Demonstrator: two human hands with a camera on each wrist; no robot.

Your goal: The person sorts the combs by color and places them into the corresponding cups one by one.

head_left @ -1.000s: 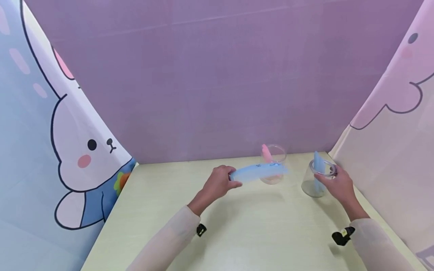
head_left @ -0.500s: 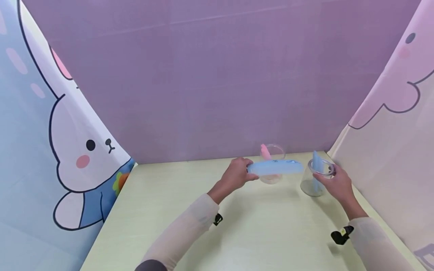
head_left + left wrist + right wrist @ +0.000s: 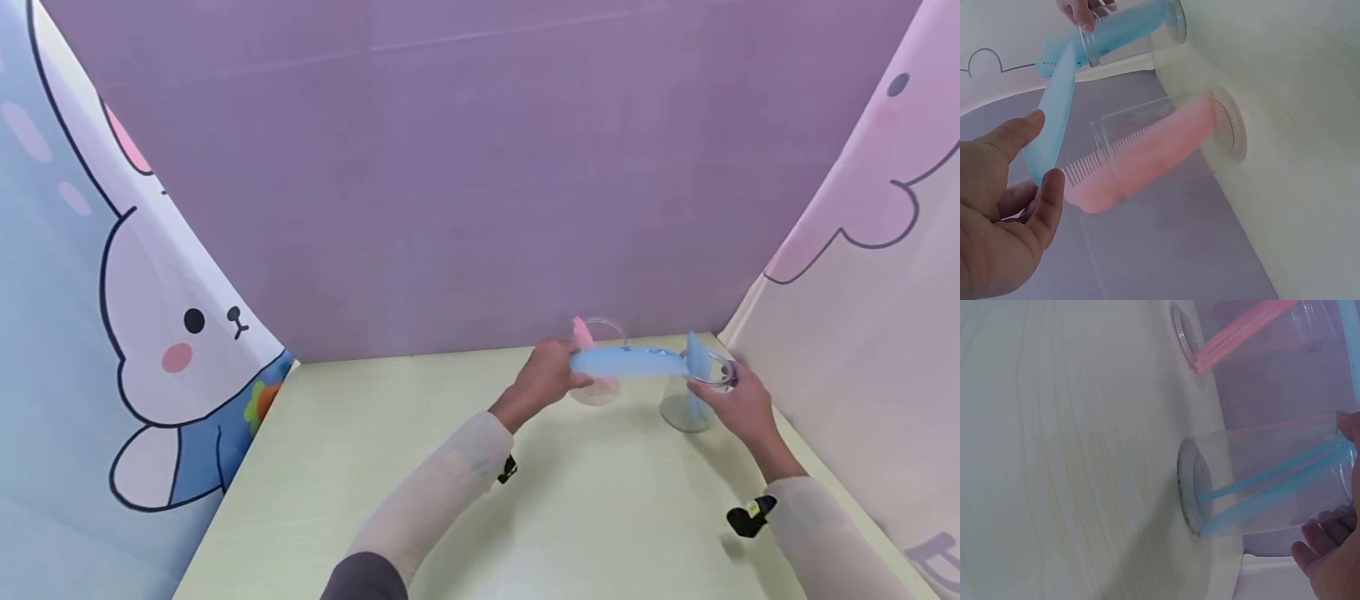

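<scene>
My left hand (image 3: 547, 375) pinches a light blue comb (image 3: 626, 362) by one end. The comb lies level, its far end beside the mouth of a clear jar (image 3: 678, 414); in the head view I cannot tell whether they touch. My right hand (image 3: 746, 407) grips this jar near its rim. Inside it stand blue combs (image 3: 1260, 499), slanted, their tops above the rim. To the left, behind the held comb, stands another clear jar (image 3: 1166, 109) with pink combs (image 3: 1154, 153) leaning in it. The left wrist view shows the held comb edge-on between thumb and fingers.
Both jars stand on a pale wood-grain table (image 3: 360, 467) near its back edge. A purple cloth (image 3: 450, 183) hangs behind. Printed cloths with a rabbit (image 3: 165, 333) at left and a pink figure (image 3: 862, 192) at right flank the table.
My left hand has moved to the right with the blue comb, bringing its far end over to the right jar. My right hand keeps its grip on that jar.
</scene>
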